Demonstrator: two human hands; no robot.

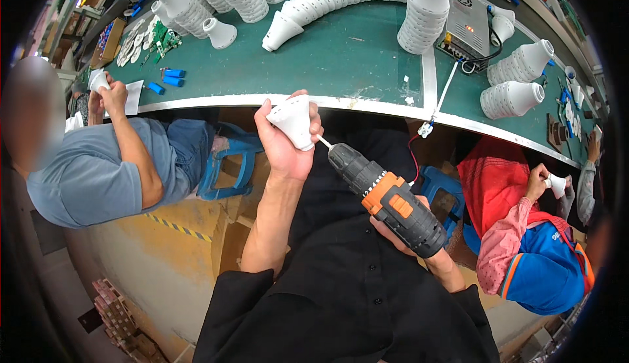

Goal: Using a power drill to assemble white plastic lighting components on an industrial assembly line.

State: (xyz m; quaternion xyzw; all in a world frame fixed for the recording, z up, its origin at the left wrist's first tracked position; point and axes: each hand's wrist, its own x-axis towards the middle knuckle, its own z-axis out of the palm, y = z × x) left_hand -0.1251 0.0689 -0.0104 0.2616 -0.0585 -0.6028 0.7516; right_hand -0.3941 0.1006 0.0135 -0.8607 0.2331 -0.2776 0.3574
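My left hand (pixel 288 155) is wrapped round a white cone-shaped plastic housing (pixel 293 120), held tilted in front of the bench edge with its narrow end low and to the right. A black and orange cordless drill (pixel 391 199) is gripped in my right hand (pixel 395 234), partly hidden beneath the tool body. From the drill's chuck the thin bit (pixel 324 141) points up and left, its tip close to the narrow end of the housing and my left fingers. Whether the tip touches the housing I cannot tell.
Stacks of white housings (pixel 422 16) stand on the green bench (pixel 341 68). A metal power supply box (pixel 466 25) with cables sits right of centre. One person (pixel 98 166) works at left, another (pixel 537 251) at right, each beside a blue stool (pixel 232 160).
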